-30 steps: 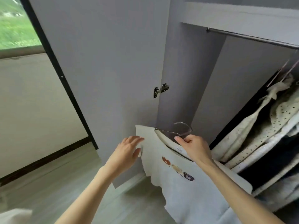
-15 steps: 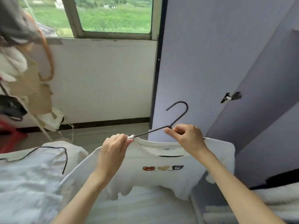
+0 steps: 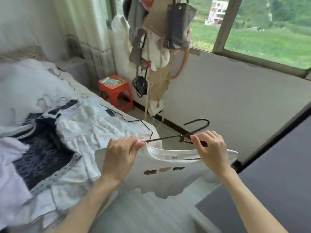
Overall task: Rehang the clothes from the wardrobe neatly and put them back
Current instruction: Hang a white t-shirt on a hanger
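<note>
Both hands, left hand (image 3: pixel 120 158), right hand (image 3: pixel 211 151), gripping hanger (image 3: pixel 168 137), ends hidden inside T-shirt (image 3: pixel 168 180)

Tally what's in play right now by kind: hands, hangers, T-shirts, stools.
Hands: 2, left hand and right hand, both on the hanger
Hangers: 1, dark wire hanger
T-shirts: 1, white T-shirt on it
Stools: 1, red stool
Total: 5

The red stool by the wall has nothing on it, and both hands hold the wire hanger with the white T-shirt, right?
Not quite. The head view shows papers or a booklet on the red stool. The rest holds: left hand and right hand grip the wire hanger with the white T-shirt.
</note>
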{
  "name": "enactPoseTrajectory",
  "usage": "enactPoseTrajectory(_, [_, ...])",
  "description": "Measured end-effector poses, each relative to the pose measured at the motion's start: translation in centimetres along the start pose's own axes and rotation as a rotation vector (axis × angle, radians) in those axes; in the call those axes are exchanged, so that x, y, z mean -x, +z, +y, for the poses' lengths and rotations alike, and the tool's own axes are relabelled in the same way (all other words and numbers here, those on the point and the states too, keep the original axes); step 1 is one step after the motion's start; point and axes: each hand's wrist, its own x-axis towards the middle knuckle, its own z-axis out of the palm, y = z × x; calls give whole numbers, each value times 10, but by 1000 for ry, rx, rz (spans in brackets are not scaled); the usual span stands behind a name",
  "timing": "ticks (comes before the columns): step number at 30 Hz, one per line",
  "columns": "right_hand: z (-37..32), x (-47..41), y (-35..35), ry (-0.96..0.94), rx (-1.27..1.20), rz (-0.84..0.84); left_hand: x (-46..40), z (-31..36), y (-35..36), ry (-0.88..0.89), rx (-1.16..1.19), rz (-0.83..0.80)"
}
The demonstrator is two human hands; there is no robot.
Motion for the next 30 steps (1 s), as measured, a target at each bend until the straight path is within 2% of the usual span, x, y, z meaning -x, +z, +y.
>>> enactPoseTrajectory(6, [-47,-23,58,-197,4,10,35,-31,-69,-261,-178,219])
enactPoseTrajectory(9, [-89,-43,84,-282,-86,18,49,-42,-102,-370,-265,304])
enactPoseTrajectory(13, [-148,-70,113,-388,-189,66,55,-67,-146,-489,-270,411])
enactPoseTrajectory(18, [-224,-114,142,-450,-311,172,37,-103,-206,-472,-338,575])
enactPoseTrajectory(22, [-292,-144,162,-475,-411,221,23,-145,-259,-421,-458,639])
enactPoseTrajectory(26, [-353,-151,191,-459,-530,174,30,-178,-303,-397,-645,695])
enactPoseTrajectory(30, [-414,-137,223,-463,-649,57,55,-204,-339,-485,-791,718])
